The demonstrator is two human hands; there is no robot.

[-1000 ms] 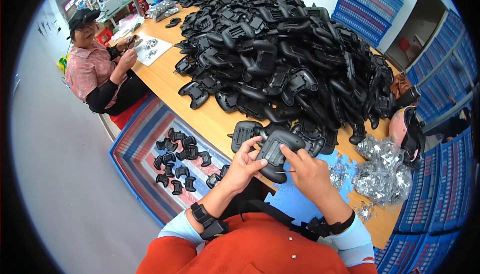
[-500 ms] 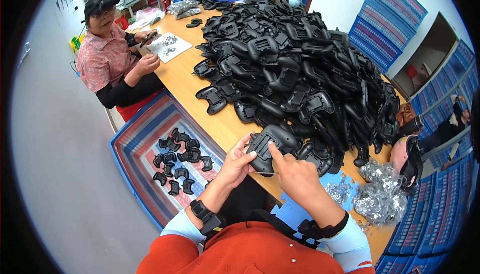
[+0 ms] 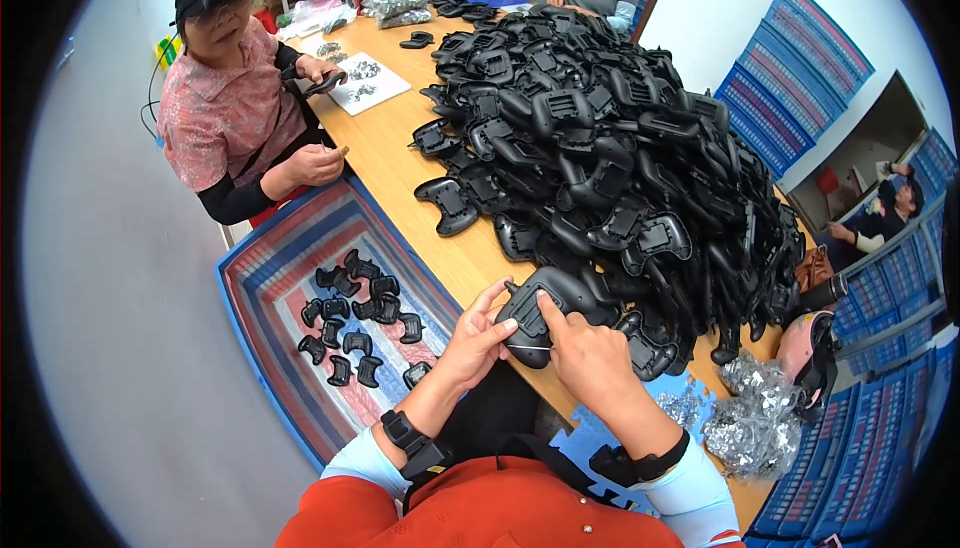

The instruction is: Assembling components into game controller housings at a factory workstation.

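Observation:
My left hand [image 3: 468, 344] is closed on the left side of a black game controller shell [image 3: 578, 294], its thumb on the lower edge and fingers behind. The shell's recessed back faces up, above the table's near edge. The index fingertip of my right hand [image 3: 592, 356] presses into that recess. The other right fingers are curled round a thin metal tool [image 3: 528, 348], whose tip sticks out to the left across the shell's lower part. The tool's rear end is hidden in the hand, so its exact kind cannot be told.
A big pile of black controller shells [image 3: 570, 113] covers the wooden table [image 3: 385, 153]. At left, a striped lined crate [image 3: 262, 348] holds several shells. A blue foam mat [image 3: 590, 445], bags of small metal parts [image 3: 752, 423] and a pink helmet [image 3: 800, 343] lie right. A co-worker [image 3: 225, 113] sits left.
The view has shifted slightly. My hands keep their grip, the right index finger still pressing the recess, and the shell is tilted a little differently. The co-worker's hands have moved apart from each other.

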